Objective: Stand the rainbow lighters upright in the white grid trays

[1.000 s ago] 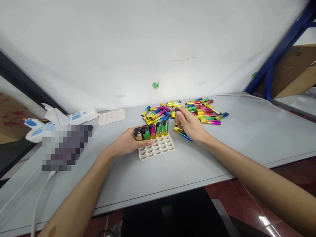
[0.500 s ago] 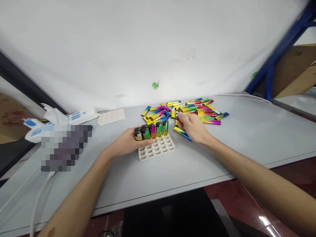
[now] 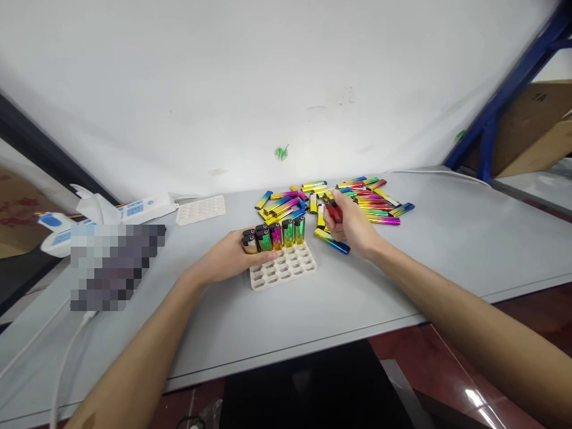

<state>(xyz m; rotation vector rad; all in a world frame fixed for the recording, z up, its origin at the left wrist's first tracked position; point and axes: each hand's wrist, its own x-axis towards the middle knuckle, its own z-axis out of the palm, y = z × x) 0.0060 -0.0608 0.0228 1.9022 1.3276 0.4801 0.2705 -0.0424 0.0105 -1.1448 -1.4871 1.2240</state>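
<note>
Several shiny lighters (image 3: 276, 237) stand upright in the back part of a white tray (image 3: 286, 271) with rows of oval holes; the front holes show bare. My left hand (image 3: 232, 256) is wrapped round the left end of the standing lighters, its thumb along their front. Over the right side of a loose pile of metallic, many-coloured lighters (image 3: 370, 202), my right hand (image 3: 353, 223) is closed on a red lighter (image 3: 333, 213). A yellow and blue lighter (image 3: 332, 241) lies on the table just below that hand.
A second white tray (image 3: 201, 210) lies at the back left of the grey table (image 3: 268, 333). Beside it are white power strips (image 3: 138, 208), cables and a pixelated dark object (image 3: 118, 268). A white wall rises behind; cardboard boxes (image 3: 531, 125) are at the right.
My right hand has lifted slightly and shifted right, and a red lighter now shows in its fingers. My left hand stays round the standing lighters.
</note>
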